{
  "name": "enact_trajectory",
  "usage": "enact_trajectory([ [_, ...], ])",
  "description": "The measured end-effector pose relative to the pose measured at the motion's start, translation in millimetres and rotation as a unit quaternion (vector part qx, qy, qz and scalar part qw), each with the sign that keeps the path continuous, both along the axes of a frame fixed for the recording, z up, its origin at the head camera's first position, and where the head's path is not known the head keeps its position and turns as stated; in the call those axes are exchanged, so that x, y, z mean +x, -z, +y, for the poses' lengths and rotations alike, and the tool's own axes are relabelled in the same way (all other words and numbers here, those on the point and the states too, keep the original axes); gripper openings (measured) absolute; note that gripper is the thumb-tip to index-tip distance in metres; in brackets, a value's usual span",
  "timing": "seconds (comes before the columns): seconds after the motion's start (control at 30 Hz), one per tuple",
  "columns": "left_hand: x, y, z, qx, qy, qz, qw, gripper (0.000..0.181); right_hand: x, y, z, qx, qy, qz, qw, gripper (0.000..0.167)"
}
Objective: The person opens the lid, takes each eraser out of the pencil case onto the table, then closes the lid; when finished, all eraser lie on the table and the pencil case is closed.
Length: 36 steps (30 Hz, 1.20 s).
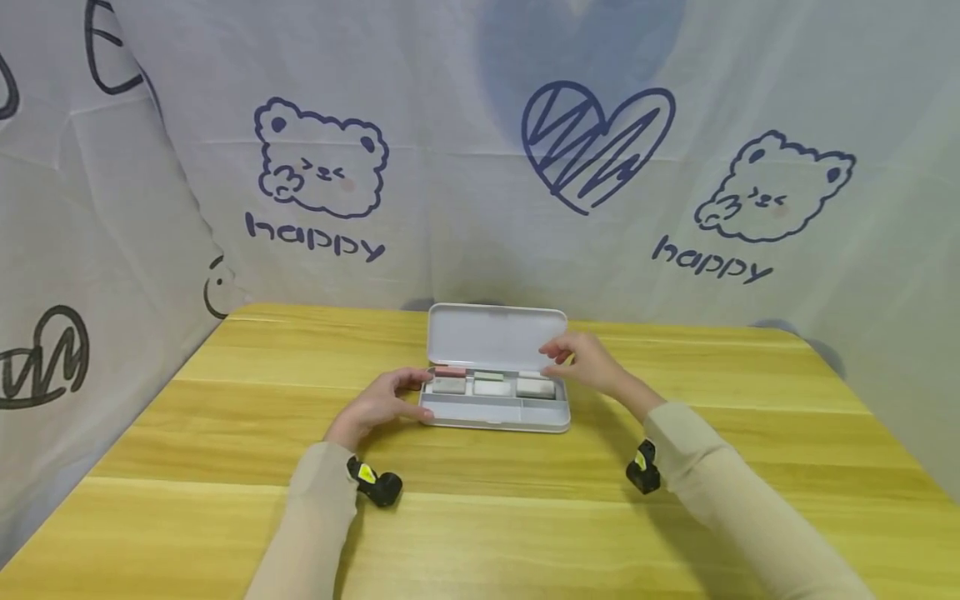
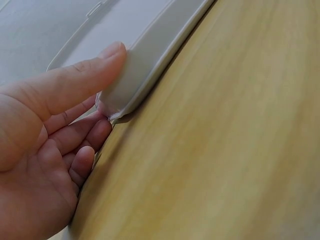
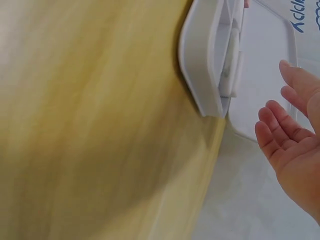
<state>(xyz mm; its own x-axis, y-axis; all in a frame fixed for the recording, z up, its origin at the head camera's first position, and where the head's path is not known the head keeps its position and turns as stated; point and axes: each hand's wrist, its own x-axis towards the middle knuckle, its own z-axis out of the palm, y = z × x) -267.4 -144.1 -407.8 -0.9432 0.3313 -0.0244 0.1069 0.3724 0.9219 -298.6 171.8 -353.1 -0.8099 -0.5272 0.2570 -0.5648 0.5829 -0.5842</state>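
Observation:
A white case (image 1: 480, 423) lies on the table with its lid (image 1: 497, 335) raised at the back. Several pale blocks, among them a white one (image 1: 492, 388), sit in its rear part beside a pinkish piece (image 1: 451, 372) and a greenish one (image 1: 488, 377); the front compartments (image 1: 472, 407) look bare. At the case's left end my left hand (image 1: 381, 403) grips it, thumb on the side wall (image 2: 145, 65), fingers round the corner. My right hand (image 1: 585, 363) hovers over the right end, fingers loosely bent, holding nothing; the right wrist view shows the hand (image 3: 295, 135) apart from the case.
The wooden table (image 1: 480, 517) extends around the case. Behind it hangs a pale cloth (image 1: 457, 192) with drawings, and another side of cloth (image 1: 97, 233) stands at the left. A small black device (image 1: 384, 489) is on the left wrist, another (image 1: 643, 470) on the right.

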Motion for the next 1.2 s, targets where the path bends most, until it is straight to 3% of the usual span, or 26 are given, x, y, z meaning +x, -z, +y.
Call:
enact_trajectory([
  [0.3,-1.0,-0.2,-1.9,-0.011,-0.007,-0.004,0.9999,0.061,5.2,9.8,4,0.016,0.006,-0.039,0.9991,0.031],
  [0.63,0.3,-4.1,-1.1,-0.010,-0.007,-0.012,0.9999,0.061,8.7,15.2,5,0.035,-0.015,-0.046,0.9982,0.032],
  [1.2,-0.3,-3.3,0.4,0.002,-0.006,-0.020,0.9998,0.062,6.7,19.6,4,0.086,0.002,-0.019,0.9961,0.029],
])
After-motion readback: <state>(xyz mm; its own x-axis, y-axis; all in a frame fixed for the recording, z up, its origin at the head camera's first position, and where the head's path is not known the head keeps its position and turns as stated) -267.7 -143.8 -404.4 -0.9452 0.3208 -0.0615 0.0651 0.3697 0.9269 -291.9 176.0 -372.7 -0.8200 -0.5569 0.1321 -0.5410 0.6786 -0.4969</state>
